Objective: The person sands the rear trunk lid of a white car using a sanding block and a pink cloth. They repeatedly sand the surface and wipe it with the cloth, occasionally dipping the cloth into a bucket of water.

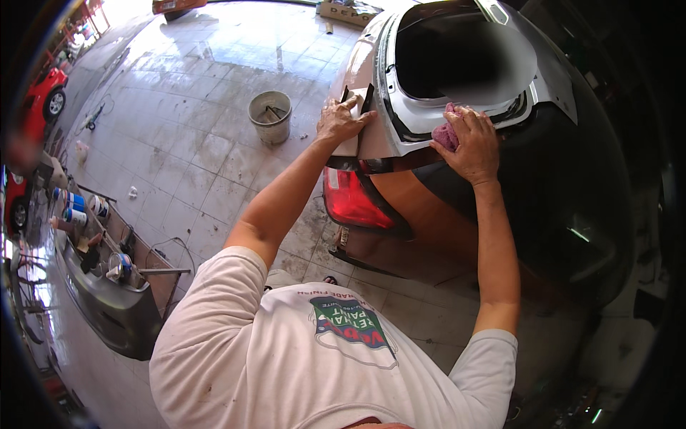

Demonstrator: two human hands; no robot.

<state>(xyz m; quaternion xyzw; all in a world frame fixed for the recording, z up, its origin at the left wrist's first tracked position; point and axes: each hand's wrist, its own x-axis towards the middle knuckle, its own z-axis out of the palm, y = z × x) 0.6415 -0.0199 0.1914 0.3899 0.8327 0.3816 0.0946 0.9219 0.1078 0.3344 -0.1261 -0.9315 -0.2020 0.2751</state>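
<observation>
My right hand (473, 146) is closed round a crumpled pinkish-purple cloth (445, 136), pressed against the lower rim of a grey panel (421, 107) around a dark opening at the car's rear. On the corner of the bodywork, my left hand (341, 120) lies with thumb and fingers apart. Beneath it shows a whitish strip (349, 147) between dark edges; whether that is a separate piece I cannot tell. A red tail light (355, 200) sits below my hands, beside an orange-brown body panel (421, 204).
A grey bucket (270, 132) with something inside stands on the tiled floor (179, 143). At left, a stand holds several paint cans (71, 204) beside a dark bumper (107, 314). A red car (44, 107) is farther left. A cardboard box (349, 13) lies at the back.
</observation>
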